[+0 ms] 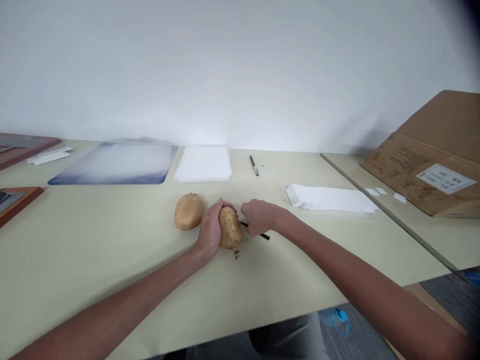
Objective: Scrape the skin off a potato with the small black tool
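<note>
My left hand is wrapped around the left and far side of a tan potato, holding it on the table. Patches on that potato's right face look cut or scraped. From the right, my right hand grips a slim black pen-like tool in a closed fist. Its front end points at the potato's right side; I cannot tell whether it touches. A second, whole potato lies just left of my left hand. Small brown scraps are on the table below the held potato.
Behind the hands lie a stack of white paper, a blue-edged clear sheet and a black pen-like tool with a silvery end. A folded white paper strip is at right, before a cardboard box. Reddish-brown frames lie left.
</note>
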The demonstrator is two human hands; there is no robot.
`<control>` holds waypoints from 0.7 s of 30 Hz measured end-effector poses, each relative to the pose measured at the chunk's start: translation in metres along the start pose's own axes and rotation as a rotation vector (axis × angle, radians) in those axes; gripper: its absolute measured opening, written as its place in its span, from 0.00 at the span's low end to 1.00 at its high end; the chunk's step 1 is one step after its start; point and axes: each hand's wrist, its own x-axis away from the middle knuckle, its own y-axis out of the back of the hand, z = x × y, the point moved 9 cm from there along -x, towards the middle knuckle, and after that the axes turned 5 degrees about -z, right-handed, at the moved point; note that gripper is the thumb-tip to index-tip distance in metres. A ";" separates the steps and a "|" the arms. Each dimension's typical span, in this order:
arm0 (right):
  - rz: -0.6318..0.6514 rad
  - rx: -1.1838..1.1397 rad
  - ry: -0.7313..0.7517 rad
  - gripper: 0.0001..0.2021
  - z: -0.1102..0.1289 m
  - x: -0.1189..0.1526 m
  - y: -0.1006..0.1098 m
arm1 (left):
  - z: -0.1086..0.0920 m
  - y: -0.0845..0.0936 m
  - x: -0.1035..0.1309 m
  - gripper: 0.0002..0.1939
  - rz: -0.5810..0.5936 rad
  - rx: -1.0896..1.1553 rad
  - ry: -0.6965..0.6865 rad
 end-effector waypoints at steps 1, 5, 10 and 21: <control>0.004 -0.002 -0.005 0.07 0.000 -0.002 -0.001 | -0.001 0.000 0.000 0.23 -0.005 0.001 -0.003; -0.031 -0.066 -0.010 0.08 -0.007 -0.004 0.001 | -0.003 0.000 0.002 0.23 -0.014 0.001 -0.003; -0.109 -0.274 0.054 0.12 -0.032 0.011 0.008 | 0.000 -0.001 0.002 0.23 -0.009 -0.006 0.008; -0.286 -0.480 0.068 0.16 -0.043 0.017 0.007 | 0.003 0.003 0.006 0.23 -0.045 -0.022 0.050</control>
